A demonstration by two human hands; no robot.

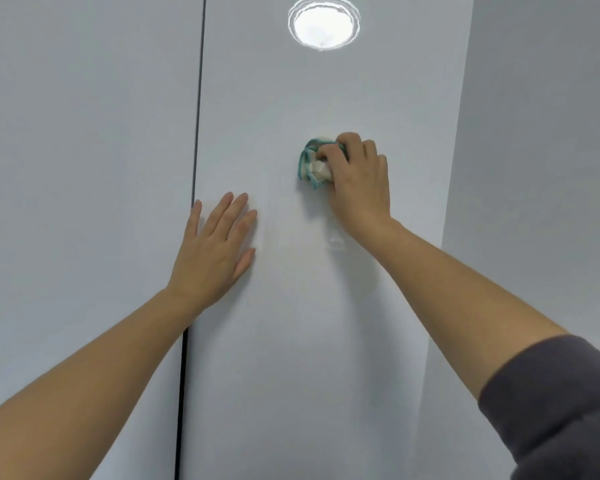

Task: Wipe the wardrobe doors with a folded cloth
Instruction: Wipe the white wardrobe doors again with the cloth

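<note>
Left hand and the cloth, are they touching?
Apart. The head view shows the left hand flat on the door, bare panel separating it from the cloth in the right hand.

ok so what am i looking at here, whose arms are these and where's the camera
No machine here: a person wears one camera on the head, so you see their own arms. In front are two pale wardrobe doors with a dark gap between them. The left hand lies flat and open on the right-hand door beside the gap. The right hand grips a bunched white and teal cloth and presses it to the same door. The bright ring on top looks like a lamp's reflection.
</note>
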